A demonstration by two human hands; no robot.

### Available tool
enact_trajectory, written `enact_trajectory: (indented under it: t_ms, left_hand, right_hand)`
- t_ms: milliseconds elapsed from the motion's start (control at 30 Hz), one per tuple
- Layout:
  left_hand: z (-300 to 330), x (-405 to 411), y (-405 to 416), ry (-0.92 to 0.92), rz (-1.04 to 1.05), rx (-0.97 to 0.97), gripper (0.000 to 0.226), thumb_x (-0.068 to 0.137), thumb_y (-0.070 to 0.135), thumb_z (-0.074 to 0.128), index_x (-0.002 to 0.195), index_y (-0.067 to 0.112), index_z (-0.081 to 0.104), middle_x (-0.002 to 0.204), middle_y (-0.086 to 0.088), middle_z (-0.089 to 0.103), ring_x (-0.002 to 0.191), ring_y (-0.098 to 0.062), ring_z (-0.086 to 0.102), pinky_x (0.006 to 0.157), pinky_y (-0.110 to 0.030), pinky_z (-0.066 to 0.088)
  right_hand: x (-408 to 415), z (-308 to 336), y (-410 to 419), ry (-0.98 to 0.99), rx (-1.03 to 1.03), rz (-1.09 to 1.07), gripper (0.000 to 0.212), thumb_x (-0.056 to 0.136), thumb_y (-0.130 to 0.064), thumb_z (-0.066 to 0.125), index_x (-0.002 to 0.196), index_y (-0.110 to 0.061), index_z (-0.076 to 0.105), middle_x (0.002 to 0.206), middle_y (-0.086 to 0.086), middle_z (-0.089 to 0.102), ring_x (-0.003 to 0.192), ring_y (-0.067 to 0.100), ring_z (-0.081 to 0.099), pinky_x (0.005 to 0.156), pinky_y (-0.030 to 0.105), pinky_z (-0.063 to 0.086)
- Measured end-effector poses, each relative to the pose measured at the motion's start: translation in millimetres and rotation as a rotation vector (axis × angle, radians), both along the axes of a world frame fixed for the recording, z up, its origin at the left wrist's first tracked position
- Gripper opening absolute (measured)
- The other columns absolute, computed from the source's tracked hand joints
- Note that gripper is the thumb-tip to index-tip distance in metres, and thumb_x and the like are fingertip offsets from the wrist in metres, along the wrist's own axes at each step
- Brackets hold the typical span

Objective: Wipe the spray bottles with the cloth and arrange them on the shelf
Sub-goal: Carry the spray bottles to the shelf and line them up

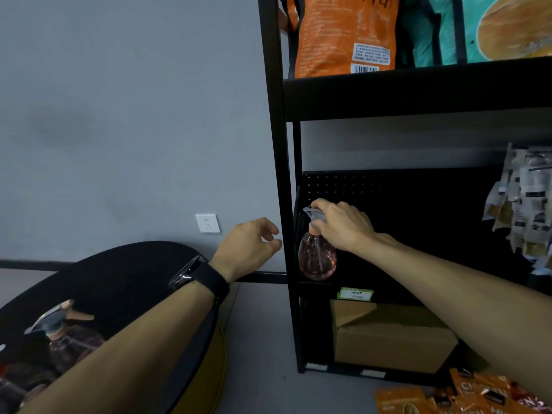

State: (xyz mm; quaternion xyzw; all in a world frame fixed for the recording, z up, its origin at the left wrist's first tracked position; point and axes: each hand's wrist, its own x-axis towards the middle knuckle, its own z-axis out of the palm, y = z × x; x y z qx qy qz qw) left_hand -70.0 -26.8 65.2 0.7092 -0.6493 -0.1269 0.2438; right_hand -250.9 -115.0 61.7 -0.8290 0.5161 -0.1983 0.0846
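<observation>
A pink see-through spray bottle with a grey trigger head stands upright at the left end of a black shelf. My right hand grips its trigger head from above. My left hand hovers just left of the shelf's black upright post, fingers loosely curled and apart, holding nothing. A second pink spray bottle rests on the round black table at lower left, partly hidden by my left forearm. No cloth is visible.
Above, an upper shelf carries an orange bag and a teal bag. Packets hang at the right. A cardboard box sits under the shelf. Orange packets lie on the floor. A wall socket is behind.
</observation>
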Motion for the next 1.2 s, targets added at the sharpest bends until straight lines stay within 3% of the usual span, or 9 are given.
enact_trajectory:
  t_ms: [133,500,667,900,1200]
  left_hand:
    - [-2,3,-1,0.009,0.011,0.014,0.023,0.092,0.032,0.062,0.114,0.023,0.063,0.108,0.009,0.067,0.09,-0.013,0.06,0.079,-0.023,0.045]
    - [2,6,-1,0.005,0.02,0.015,0.024,0.093,0.033,0.061,0.115,0.023,0.062,0.11,0.009,0.067,0.093,-0.013,0.059,0.08,-0.023,0.044]
    - [5,7,0,0.011,0.027,0.015,0.023,0.093,0.033,0.061,0.114,0.024,0.062,0.11,0.009,0.067,0.088,-0.012,0.057,0.078,-0.022,0.043]
    - [14,5,7,0.017,0.034,-0.002,0.022,0.093,0.032,0.06,0.114,0.024,0.063,0.109,0.01,0.066,0.09,-0.009,0.055,0.076,-0.02,0.039]
    - [43,-4,21,0.007,0.029,-0.055,0.022,0.092,0.031,0.061,0.113,0.023,0.063,0.109,0.009,0.066,0.088,-0.01,0.055,0.077,-0.021,0.04]
  right_hand:
    - [5,0,-4,-0.013,0.036,0.001,0.034,0.092,-0.025,0.056,0.126,-0.021,0.055,0.103,0.004,0.067,0.081,0.022,0.058,0.068,0.031,0.043]
    - [11,-2,-6,-0.158,0.137,-0.017,0.031,0.093,-0.019,0.055,0.124,-0.019,0.055,0.094,0.001,0.07,0.078,0.018,0.065,0.069,0.032,0.055]
    - [11,2,-6,-0.119,0.153,-0.02,0.034,0.091,-0.023,0.058,0.125,-0.022,0.054,0.096,0.0,0.068,0.078,0.017,0.066,0.07,0.034,0.057]
    - [13,16,4,0.035,0.084,-0.093,0.038,0.094,-0.028,0.053,0.131,-0.023,0.052,0.111,0.003,0.065,0.096,0.024,0.063,0.076,0.033,0.05]
    - [5,52,27,-0.017,-0.026,-0.133,0.032,0.094,-0.03,0.054,0.124,-0.018,0.059,0.114,0.007,0.065,0.1,0.027,0.063,0.069,0.03,0.043]
